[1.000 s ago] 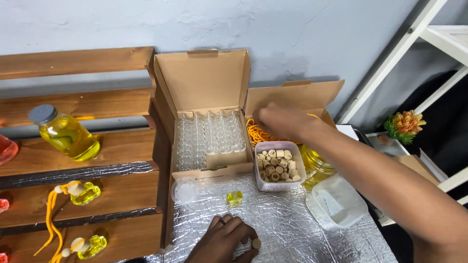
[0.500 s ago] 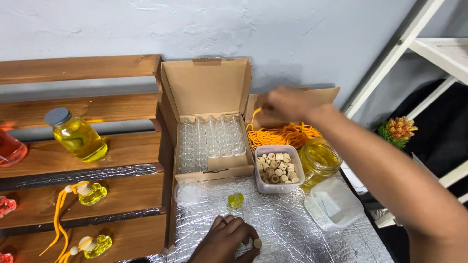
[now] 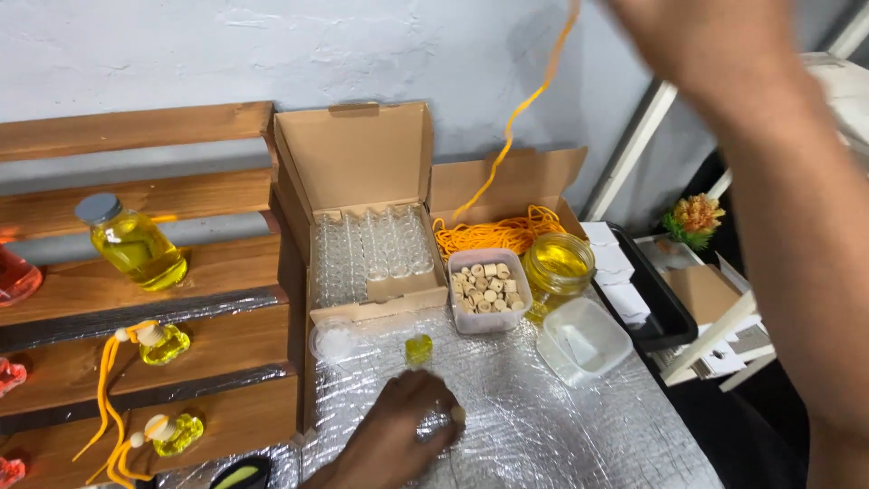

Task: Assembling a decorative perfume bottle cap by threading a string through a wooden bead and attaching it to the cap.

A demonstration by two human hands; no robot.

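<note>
- At the top right of the frame, our right hand (image 3: 715, 36) is raised high and blurred, drawing a long orange cord (image 3: 516, 122) up out of the tangle of orange cords (image 3: 493, 231) in the open cardboard box at centre; the fingers run off the frame, so we cannot tell exactly how they are closed on it.
- At the bottom centre, our left hand (image 3: 398, 435) rests on the silver quilted foil mat (image 3: 561, 426), fingers curled around a small round wooden bead (image 3: 458, 415) at the fingertips.
- Just above that hand stands a small glass bottle of yellow liquid (image 3: 418, 349), uncorked as far as we can see, apart from the hand.
- Nearby sit a clear tub of wooden corks (image 3: 489, 288), a glass jar of yellow liquid (image 3: 558, 263), an empty clear plastic container (image 3: 584, 340) and a cardboard box of empty glass vials (image 3: 371, 249).
- At the lower left, finished little yellow bottles with orange cords (image 3: 163, 342) lie on wooden slats (image 3: 136, 272).
- We judge the step in hand to be pulling one cord free of the tangle; next it calls for bringing the cord end down to the bead and threading it steadily.
</note>
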